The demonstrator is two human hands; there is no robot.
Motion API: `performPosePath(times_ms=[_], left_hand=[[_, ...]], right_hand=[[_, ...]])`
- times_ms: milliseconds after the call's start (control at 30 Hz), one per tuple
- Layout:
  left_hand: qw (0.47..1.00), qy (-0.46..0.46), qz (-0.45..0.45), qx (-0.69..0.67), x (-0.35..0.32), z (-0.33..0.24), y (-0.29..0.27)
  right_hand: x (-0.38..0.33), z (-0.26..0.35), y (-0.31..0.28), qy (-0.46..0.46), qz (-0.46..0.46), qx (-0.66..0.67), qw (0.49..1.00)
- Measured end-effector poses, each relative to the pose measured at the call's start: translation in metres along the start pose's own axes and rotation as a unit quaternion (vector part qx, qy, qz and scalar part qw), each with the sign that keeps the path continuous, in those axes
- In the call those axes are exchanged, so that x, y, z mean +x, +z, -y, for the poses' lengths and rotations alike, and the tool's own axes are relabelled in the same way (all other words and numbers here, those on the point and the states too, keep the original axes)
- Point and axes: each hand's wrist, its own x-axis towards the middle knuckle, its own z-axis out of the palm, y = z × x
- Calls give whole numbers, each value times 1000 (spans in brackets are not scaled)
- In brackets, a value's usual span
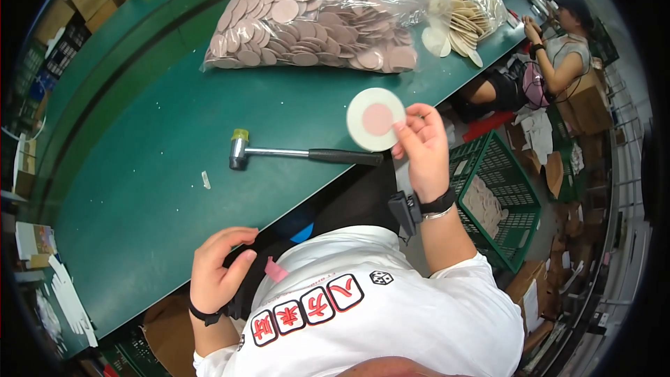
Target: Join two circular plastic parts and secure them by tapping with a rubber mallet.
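My right hand pinches the edge of a flat round white disc, thumb on its face. A smaller pink disc sits at its middle; whether the two are joined I cannot tell. Over the near edge of the green table my left hand is held with fingers and thumb apart, nothing between them. Between the hands lies a two-faced mallet, its yellow and black head to the left and its black handle under the white disc.
On the table, a large clear bag of pinkish discs stands at the back. Beside it is a bag of cream discs. A green crate holding pale pieces is at my right. Another person sits further right.
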Motion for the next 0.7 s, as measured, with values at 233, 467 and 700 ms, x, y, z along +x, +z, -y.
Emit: performPosePath(times_ms=[233, 467, 700], left_hand=[[993, 69, 59, 81, -3, -18, -7], [883, 208, -38, -419, -5, -46, -8], [732, 387, 246, -505, -12, -79, -17]], right_hand=[[12, -9, -34, -211, -52, -258, 941], [17, -21, -47, -430, -44, -449, 782], [24, -41, -76, -361, -98, -406, 834]])
